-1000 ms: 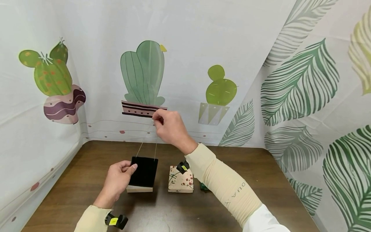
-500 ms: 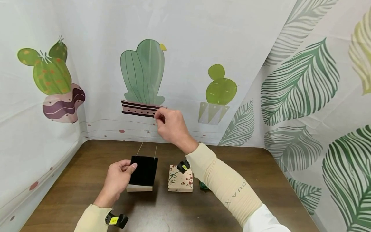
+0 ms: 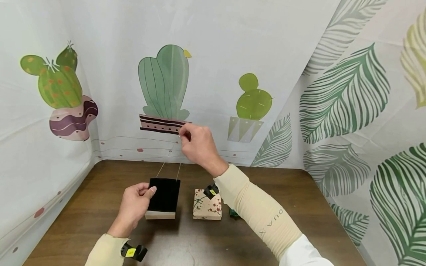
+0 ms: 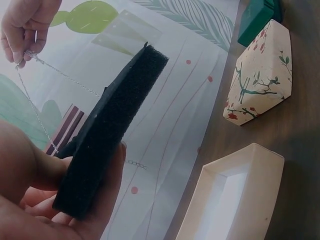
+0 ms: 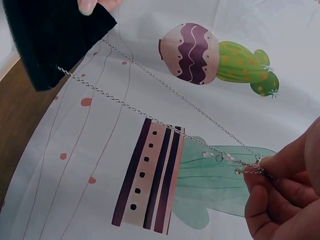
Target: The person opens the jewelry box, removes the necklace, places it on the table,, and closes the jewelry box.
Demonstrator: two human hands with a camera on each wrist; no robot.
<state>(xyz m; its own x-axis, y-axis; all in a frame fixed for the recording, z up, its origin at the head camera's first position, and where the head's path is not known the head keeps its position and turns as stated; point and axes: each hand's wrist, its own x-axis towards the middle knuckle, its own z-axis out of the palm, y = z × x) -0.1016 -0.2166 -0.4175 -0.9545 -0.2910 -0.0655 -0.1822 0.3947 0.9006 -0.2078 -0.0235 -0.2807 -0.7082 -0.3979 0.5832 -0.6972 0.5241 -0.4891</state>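
Between the thumb and fingers of my left hand [image 3: 133, 203] is a black foam pad [image 3: 164, 194], held tilted over an open box base. Two strands of a thin silver necklace chain [image 5: 122, 103] come out of the pad's top edge. They run up to my right hand [image 3: 199, 146], which pinches them together at the clasp end, in front of the cloth. Under the pad in the left wrist view, a short tail of chain [image 4: 136, 163] hangs out. The pale box base [image 4: 267, 195] shows a white inside there.
A cream box lid [image 3: 206, 210] with printed red blossoms lies right of the base on the brown table [image 3: 83, 199]. Beyond it is a dark green item [image 4: 255, 22], partly behind my right sleeve in the head view. A cactus-print cloth [image 3: 213, 44] hangs behind.
My right hand has shifted slightly to the right with the chain ends. The pad in my left hand has moved a touch left; the boxes stay put.
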